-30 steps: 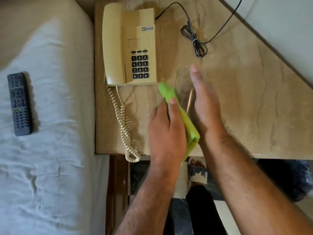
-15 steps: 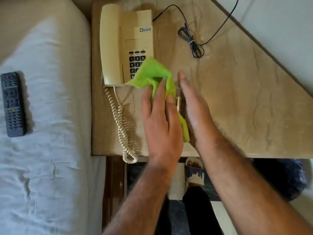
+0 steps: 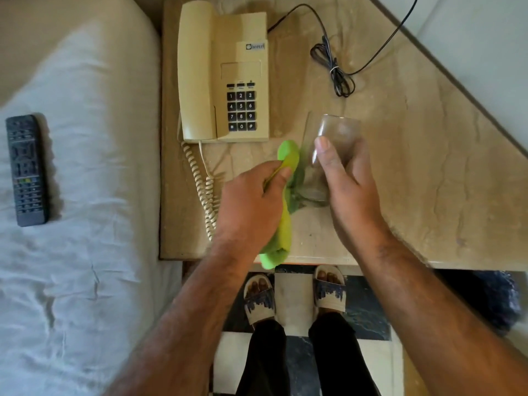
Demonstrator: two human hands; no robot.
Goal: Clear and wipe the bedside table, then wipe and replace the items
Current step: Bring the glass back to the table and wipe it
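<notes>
A: Glass (image 3: 328, 155)? B: Clear tumbler, empty, tilted, just right of phone (image 3: 225, 72). A: Cloth (image 3: 281, 207)? B: Green, bunched, touching glass's left side, below phone. A: Remote (image 3: 26, 170)? B: Black, flat on bed, well left of phone.

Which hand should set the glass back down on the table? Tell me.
Right. The right hand already grips the glass above bare table beside the phone. The left hand is busy with the green cloth.
</notes>
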